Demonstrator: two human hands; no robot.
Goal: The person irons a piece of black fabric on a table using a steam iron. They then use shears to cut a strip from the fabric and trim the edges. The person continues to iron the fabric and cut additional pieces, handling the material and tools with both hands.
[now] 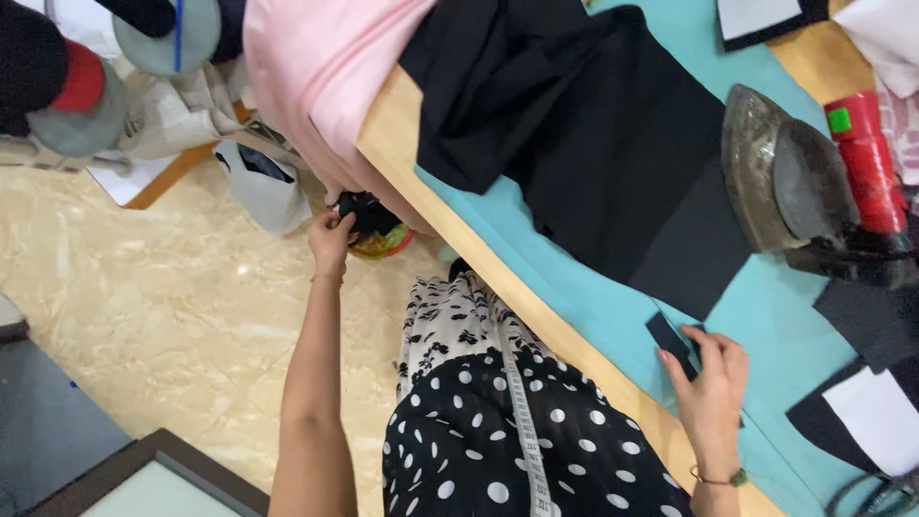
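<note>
Head view, looking down past the person's dotted dress and a tape measure (525,421) hanging over it.

Left hand (331,239), left of centre: arm stretched down below the table edge, fingers pinched on a black scrap (362,209). The scrap sits at the mouth of a small bin (388,244) with a red and yellow rim, on the marble floor (144,287) just under the table. Bin mostly hidden by the scrap and the hanging pink cloth (306,67).

Right hand (713,383), lower right: resting on the teal cover (775,316) of the table, fingers curled around a small black strip (670,340); thumb side lies on the strip, fingertips close together. Bracelet at the wrist.

Table runs diagonally, wooden edge (536,306) bare along the near side. Large black fabric (593,124) is spread across the upper centre, one squared corner pointing toward the right hand, near the strip but apart from it.

Right edge of frame: iron (785,182) tipped on its side, soleplate showing, touching the fabric's right border. Red spool (866,158) behind it. Black and white pieces (871,412) in the lower right corner.

Upper left: grey bag (258,187) on the floor.
</note>
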